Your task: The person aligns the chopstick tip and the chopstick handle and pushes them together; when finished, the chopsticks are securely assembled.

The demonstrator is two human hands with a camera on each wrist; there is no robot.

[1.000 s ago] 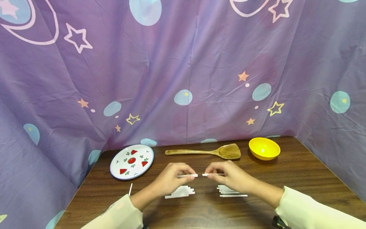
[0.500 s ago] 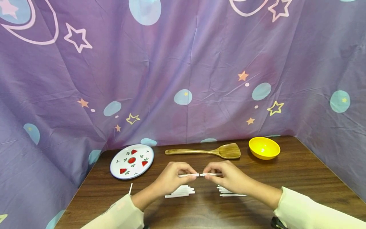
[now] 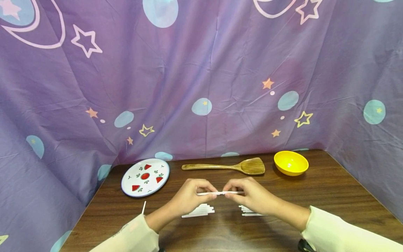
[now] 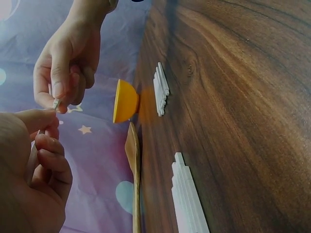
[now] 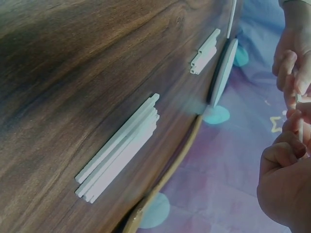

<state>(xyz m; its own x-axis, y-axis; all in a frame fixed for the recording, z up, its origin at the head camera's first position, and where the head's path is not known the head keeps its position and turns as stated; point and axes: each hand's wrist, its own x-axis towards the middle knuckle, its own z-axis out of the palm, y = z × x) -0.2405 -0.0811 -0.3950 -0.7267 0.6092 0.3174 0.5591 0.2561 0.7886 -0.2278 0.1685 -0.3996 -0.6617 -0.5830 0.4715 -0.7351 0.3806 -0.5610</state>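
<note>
Above the table, the left hand (image 3: 191,196) pinches a thin white stick (image 3: 206,193) between thumb and fingers. Facing it, the right hand (image 3: 253,196) pinches another white stick (image 3: 234,192). Their inner ends meet in the small space between the fingertips; whether they are joined cannot be told. Beneath the left hand lies a bundle of white sticks (image 3: 200,210), and a second bundle (image 3: 248,210) lies partly hidden under the right hand. In the left wrist view, the right hand (image 4: 68,63) is fingertip to fingertip with the left hand (image 4: 34,170).
A white plate with watermelon pictures (image 3: 145,177) sits at the back left, a wooden spatula (image 3: 223,167) at the back middle, a yellow bowl (image 3: 291,163) at the back right. One loose white stick (image 3: 143,207) lies by the left sleeve. A purple patterned cloth (image 3: 201,77) hangs behind.
The two hands have come slightly closer, mostly by the right hand shifting left. The gap between the held sticks' ends has closed.
</note>
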